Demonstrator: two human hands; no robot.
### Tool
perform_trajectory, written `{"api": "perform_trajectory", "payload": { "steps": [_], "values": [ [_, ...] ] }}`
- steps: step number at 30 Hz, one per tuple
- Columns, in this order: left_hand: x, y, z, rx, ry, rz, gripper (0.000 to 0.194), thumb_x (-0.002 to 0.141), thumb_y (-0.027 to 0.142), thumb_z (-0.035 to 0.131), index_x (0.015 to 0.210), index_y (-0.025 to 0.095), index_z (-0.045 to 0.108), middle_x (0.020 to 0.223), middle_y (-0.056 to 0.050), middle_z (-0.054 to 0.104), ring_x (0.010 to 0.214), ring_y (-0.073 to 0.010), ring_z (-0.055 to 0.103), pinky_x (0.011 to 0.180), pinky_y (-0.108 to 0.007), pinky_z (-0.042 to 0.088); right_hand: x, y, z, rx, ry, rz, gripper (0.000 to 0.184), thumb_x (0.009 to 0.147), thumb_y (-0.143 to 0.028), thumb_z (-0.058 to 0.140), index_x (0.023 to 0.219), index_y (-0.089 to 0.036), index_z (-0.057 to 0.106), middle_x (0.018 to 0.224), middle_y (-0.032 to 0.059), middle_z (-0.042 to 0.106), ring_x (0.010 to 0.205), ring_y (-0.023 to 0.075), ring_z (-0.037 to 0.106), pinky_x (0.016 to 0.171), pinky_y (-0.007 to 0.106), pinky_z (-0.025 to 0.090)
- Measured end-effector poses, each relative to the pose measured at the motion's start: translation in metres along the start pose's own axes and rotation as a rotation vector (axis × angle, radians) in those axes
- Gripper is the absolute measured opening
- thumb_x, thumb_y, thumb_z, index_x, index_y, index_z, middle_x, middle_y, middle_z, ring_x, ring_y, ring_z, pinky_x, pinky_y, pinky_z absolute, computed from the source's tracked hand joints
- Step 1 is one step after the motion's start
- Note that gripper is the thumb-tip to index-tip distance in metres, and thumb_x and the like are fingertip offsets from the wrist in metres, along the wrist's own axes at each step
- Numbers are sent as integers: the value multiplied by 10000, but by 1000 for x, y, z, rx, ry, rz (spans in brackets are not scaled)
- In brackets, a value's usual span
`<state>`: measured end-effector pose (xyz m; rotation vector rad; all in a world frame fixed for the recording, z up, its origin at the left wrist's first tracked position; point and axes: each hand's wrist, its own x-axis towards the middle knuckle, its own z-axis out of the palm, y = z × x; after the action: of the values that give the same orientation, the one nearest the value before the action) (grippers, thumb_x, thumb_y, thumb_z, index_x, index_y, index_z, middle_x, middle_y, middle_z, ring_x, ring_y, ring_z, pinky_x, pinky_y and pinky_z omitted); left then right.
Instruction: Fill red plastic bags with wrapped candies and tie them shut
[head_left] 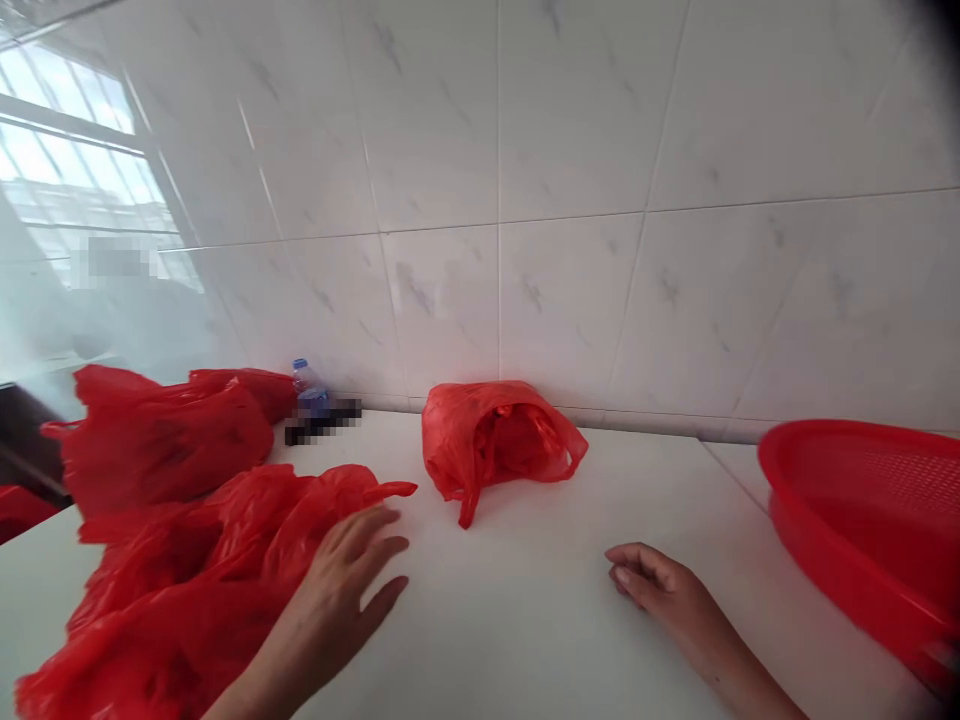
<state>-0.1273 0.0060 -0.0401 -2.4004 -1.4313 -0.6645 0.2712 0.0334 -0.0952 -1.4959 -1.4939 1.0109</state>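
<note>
My left hand (pixel 358 568) is open, its fingers spread and holding nothing. It is just right of a heap of crumpled red plastic bags (pixel 202 600), and its fingers are close to a loose red handle; I cannot tell whether they touch. My right hand (pixel 645 578) is over the white table at the right, fingers curled in and thumb close to them, with nothing visible in it. Against the wall, between and beyond my hands, lies a red plastic bag (pixel 457 440) with its mouth partly open and a handle hanging forward. More red plastic shows inside it.
A red plastic basket (pixel 817 560) with a perforated wall stands at the right. Another full-looking red bag (pixel 165 440) is at the back left. Near it are a clear bottle (pixel 301 378) with a blue cap and a blurred dark object (pixel 322 422). A tiled wall (pixel 570 300) bounds the white table (pixel 510 620).
</note>
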Motion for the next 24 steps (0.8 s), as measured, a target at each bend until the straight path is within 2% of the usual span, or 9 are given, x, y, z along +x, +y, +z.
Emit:
{"api": "perform_trajectory", "payload": {
  "steps": [2,5,7,9,12,15,19,21,24],
  "values": [
    [22,27,4,-95,-55,125,212,885,235,515,1080,258,596,1297,-88,522,1200,-249,488,933,-406,479,-2,-5,0,-11,0,-3,342,781,-465,543,969,-206,663,875,34,673,852,201,608,764,295,478],
    [63,55,15,-122,-10,228,222,888,202,504,1078,262,603,1325,-79,507,1241,-255,452,991,-436,435,-3,-7,2,-38,-13,-4,306,804,-433,515,968,-212,650,894,28,667,853,195,608,771,293,477],
    [91,60,29,-91,156,141,267,874,205,524,1124,266,596,1411,-85,420,1336,-294,334,1060,-501,350,-4,-5,6,-74,2,-33,283,817,-400,496,974,-213,639,922,32,666,877,195,611,793,295,477],
    [117,55,45,-83,314,-34,372,846,239,570,1217,262,551,1484,-100,304,1388,-334,221,1080,-541,308,-6,-4,15,-143,44,-97,269,833,-355,471,1001,-212,624,934,38,661,862,189,616,796,298,481],
    [140,40,68,-114,399,-194,484,820,291,600,1291,255,494,1486,-130,283,1360,-383,262,1009,-584,385,-6,-10,39,-286,71,-279,285,831,-238,446,1068,-203,602,1009,57,639,875,179,617,816,302,487],
    [145,29,85,-147,400,-215,397,836,227,546,1231,257,556,1392,-113,431,1263,-347,422,957,-538,458,2,-28,74,-405,35,-458,462,751,-108,477,1196,-203,560,1159,81,590,1060,202,568,936,331,448],
    [136,23,95,-140,393,-208,401,832,126,476,1196,247,597,1374,-88,468,1252,-296,441,1014,-474,421,30,-59,122,-422,66,-487,675,720,-113,561,1369,-229,420,1351,103,474,1253,251,432,1015,387,391],
    [132,23,96,-116,381,-211,419,852,130,455,1230,266,575,1399,-82,442,1264,-290,427,1011,-480,412,42,-70,137,-421,49,-489,634,724,-139,586,1333,-267,467,1356,76,481,1271,267,409,1033,413,365],
    [130,25,95,-69,346,-190,432,873,186,484,1280,316,540,1480,-90,342,1326,-336,335,1007,-539,367,47,-78,143,-429,-22,-501,450,725,-120,564,1155,-245,615,1233,59,580,1224,268,447,1047,417,332]
  ]
}}
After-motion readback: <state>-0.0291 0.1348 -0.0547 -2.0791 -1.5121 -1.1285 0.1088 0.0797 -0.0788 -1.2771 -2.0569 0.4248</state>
